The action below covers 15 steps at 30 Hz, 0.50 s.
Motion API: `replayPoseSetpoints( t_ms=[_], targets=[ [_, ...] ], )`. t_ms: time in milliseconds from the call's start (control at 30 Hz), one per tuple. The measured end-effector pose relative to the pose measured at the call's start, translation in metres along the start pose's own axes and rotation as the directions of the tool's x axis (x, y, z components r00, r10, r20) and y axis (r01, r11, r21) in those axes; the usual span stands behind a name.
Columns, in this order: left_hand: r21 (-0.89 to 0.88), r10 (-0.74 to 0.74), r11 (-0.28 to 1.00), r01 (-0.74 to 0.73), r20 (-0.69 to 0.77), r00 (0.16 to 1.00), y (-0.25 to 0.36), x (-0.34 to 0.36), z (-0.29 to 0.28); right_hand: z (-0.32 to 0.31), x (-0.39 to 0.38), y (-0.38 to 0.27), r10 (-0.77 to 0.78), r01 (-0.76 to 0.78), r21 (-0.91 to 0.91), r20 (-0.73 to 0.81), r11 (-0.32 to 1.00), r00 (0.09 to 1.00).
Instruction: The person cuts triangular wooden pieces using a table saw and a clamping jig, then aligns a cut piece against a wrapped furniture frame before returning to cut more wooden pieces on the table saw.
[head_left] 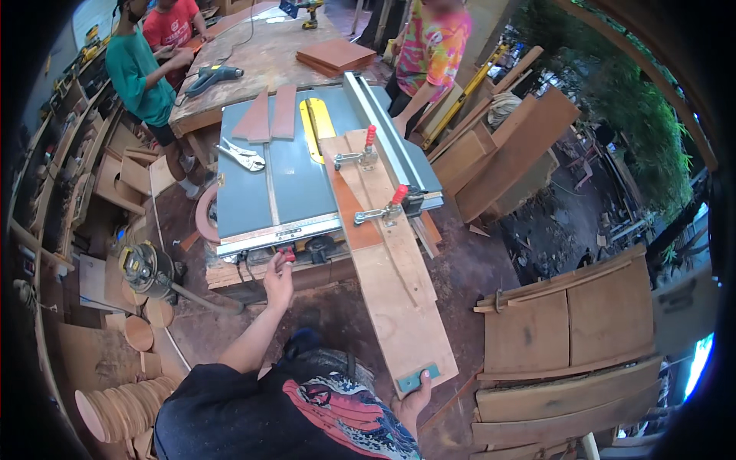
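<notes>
A long plywood jig [395,284] lies over the front edge of the blue-grey table saw [299,192], its near end reaching out toward me. Two red-handled toggle clamps [379,213] stand on it, above a reddish-brown board [356,218]. My right hand [414,397] is closed on the jig's near end, thumb by a small green block [417,378], other fingers mostly hidden beneath. At the saw's front rail, my left hand [278,284] has curled fingers at a red switch [286,254]. The jig's far end is beside the yellow blade insert [313,130].
A metal fence [383,134] runs along the jig's right. Locking pliers [242,156] and two wood offcuts [270,115] lie on the saw. One person [431,46] stands beyond the fence; two others are far left. A shop vacuum [149,268] stands left; boards [567,322] lean right.
</notes>
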State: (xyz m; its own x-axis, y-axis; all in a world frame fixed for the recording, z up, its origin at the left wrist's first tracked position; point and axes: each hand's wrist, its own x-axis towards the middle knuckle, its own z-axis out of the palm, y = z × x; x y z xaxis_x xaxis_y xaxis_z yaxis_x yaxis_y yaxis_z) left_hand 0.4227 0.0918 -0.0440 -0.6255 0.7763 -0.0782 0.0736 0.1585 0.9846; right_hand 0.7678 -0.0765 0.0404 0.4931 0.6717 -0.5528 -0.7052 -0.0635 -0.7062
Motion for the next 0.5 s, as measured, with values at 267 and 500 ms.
replayPoseSetpoints(
  t_ms=[267, 500],
  targets=[
    [0.071, 0.201, 0.964, -0.257, 0.441, 0.875, 0.079, 0.012, 0.084, -0.004, 0.007, 0.003, -0.024, 0.023, 0.012, 0.048, 1.000, 0.999],
    [0.004, 0.162, 0.982, -0.189, 0.495, 0.854, 0.076, 0.019, 0.102, 0.002, 0.009, -0.005, 0.006, -0.007, 0.017, 0.086, 1.000, 0.996]
  ],
)
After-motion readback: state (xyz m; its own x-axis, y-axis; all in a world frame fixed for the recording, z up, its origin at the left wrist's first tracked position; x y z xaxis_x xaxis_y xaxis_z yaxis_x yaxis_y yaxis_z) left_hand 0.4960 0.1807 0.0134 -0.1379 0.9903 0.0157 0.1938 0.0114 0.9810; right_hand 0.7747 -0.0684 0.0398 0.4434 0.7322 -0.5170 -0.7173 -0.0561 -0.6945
